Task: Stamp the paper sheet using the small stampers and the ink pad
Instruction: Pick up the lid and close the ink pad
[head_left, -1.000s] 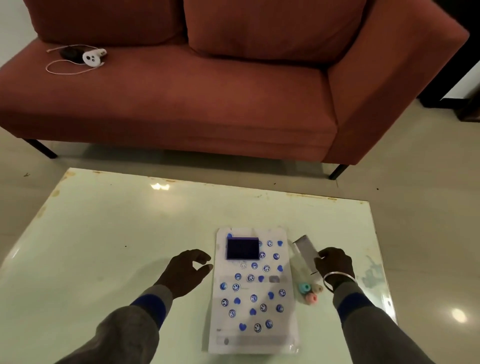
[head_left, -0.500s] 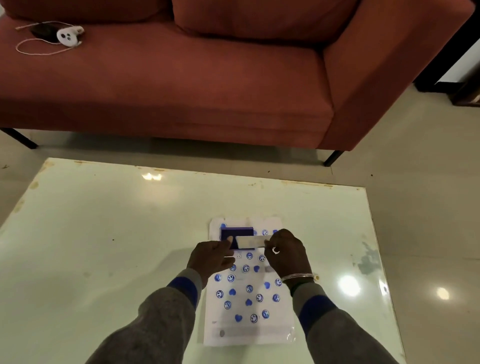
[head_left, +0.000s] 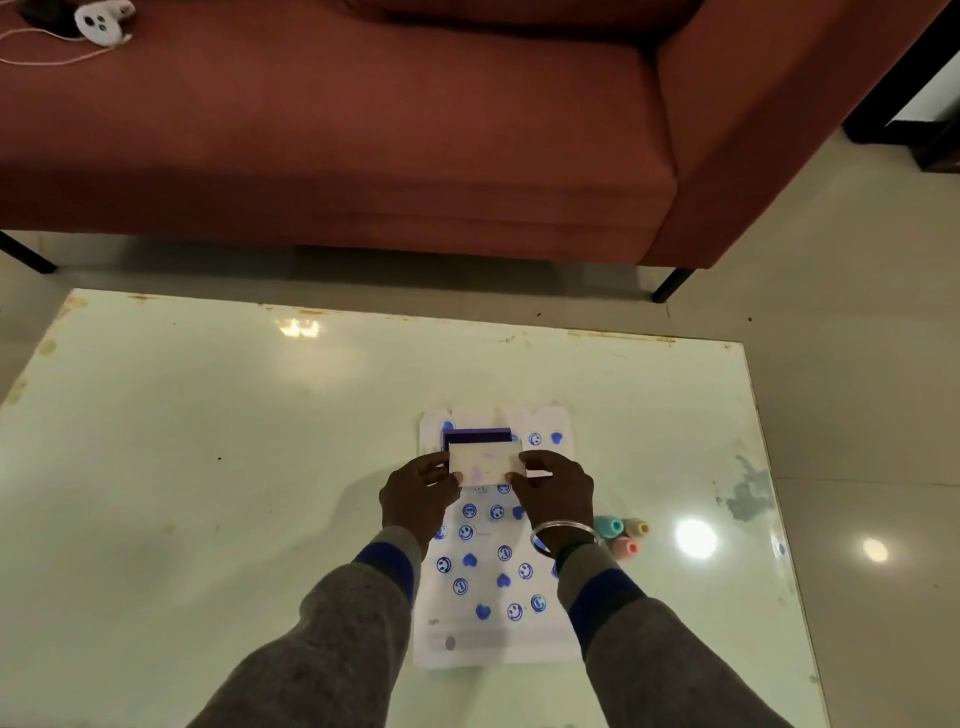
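Observation:
A white paper sheet (head_left: 493, 639) covered with several blue heart and smiley stamps lies on the glass table. The dark blue ink pad (head_left: 475, 435) sits on the sheet's far end. Over its near edge I hold the pad's pale translucent lid (head_left: 483, 462), level, between both hands. My left hand (head_left: 415, 496) pinches the lid's left end and my right hand (head_left: 558, 491) pinches its right end. Three small stampers lie together right of the sheet: a teal one (head_left: 608, 526), a yellow-tan one (head_left: 636, 528) and a pink one (head_left: 625, 547).
The pale green glass table (head_left: 208, 467) has worn edges and bright light reflections at the right. A red sofa (head_left: 363, 130) stands beyond it, with a white device and cord (head_left: 98, 23) on its seat.
My right hand picked up the lid from beside the stampers and carried it left over the ink pad. My left hand joined it, and now both hands hold the lid flat above the pad.

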